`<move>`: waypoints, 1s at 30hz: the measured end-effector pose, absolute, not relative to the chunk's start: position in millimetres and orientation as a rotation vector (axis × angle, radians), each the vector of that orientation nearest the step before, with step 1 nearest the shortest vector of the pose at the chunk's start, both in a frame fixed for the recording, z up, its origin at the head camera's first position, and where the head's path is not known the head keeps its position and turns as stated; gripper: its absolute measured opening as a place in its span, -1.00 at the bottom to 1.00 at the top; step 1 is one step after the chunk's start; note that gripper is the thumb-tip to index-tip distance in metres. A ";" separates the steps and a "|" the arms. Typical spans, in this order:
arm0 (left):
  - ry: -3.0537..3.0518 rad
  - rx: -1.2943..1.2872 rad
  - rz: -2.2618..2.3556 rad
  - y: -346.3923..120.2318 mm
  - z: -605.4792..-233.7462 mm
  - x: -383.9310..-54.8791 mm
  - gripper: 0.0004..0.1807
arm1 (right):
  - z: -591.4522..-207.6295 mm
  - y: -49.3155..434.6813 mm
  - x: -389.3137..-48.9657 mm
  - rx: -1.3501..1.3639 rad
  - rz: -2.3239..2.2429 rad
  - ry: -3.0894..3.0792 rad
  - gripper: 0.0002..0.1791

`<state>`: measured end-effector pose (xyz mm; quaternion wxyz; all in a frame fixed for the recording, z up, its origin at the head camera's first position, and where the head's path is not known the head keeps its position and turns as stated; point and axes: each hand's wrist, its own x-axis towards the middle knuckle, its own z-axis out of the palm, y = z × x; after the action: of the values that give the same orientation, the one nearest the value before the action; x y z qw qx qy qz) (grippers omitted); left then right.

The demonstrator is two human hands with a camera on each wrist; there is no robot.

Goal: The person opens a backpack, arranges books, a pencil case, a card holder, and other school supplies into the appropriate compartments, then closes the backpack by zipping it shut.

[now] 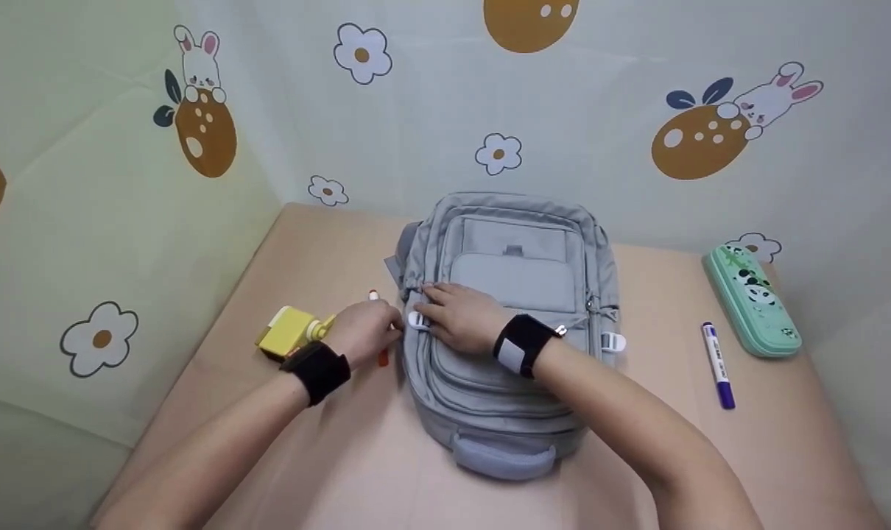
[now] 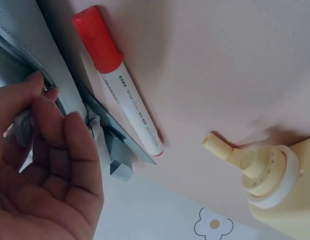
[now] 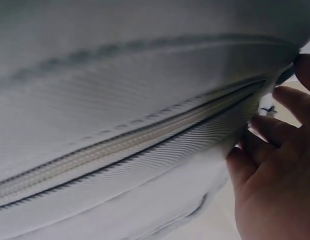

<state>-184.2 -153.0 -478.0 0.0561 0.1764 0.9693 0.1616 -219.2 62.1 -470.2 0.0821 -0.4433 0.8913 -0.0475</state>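
The left hand (image 1: 361, 329) pinched the zip (image 2: 16, 51) at left; the right (image 1: 466, 320), fingers spread, presumably steadied the bag (image 1: 519, 283).

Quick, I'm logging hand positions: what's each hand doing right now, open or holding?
Left hand: closed, apparently pinching a small metal zipper pull at the side of the grey fabric backpack.
Right hand: open, resting on the backpack's front.

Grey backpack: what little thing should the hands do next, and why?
Maybe the left hand should gently try drawing the zipper along a little. Its thumb and finger seem to be pinching right at the zipper, and the right hand rests on the front of the backpack, which could help steady it.
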 end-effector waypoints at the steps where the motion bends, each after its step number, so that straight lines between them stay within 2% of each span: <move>1: 2.952 0.543 0.475 -153.2 -478.3 -183.8 -0.93 | -469.7 62.2 -216.4 -1.319 -0.141 2.663 -0.43; 10: 2.991 0.635 0.431 -154.6 -482.4 -182.3 -0.81 | -461.6 74.1 -178.4 -1.407 -0.051 2.615 -0.31; 15: 2.959 0.663 0.453 -155.4 -485.1 -182.5 -0.92 | -462.4 82.5 -163.1 -1.438 0.000 2.563 -0.30; 20: 2.957 0.706 0.445 -155.4 -486.1 -182.2 -0.96 | -464.8 85.4 -160.5 -1.414 -0.006 2.553 -0.27; 30: 3.017 0.669 0.353 -159.2 -483.0 -177.7 -0.89 | -467.0 90.9 -163.1 -1.448 -0.054 2.526 -0.30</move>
<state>-177.7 -159.2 -483.0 0.0155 0.2150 0.9699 0.1135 -163.1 90.9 -467.0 0.1146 -0.4941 0.8616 -0.0184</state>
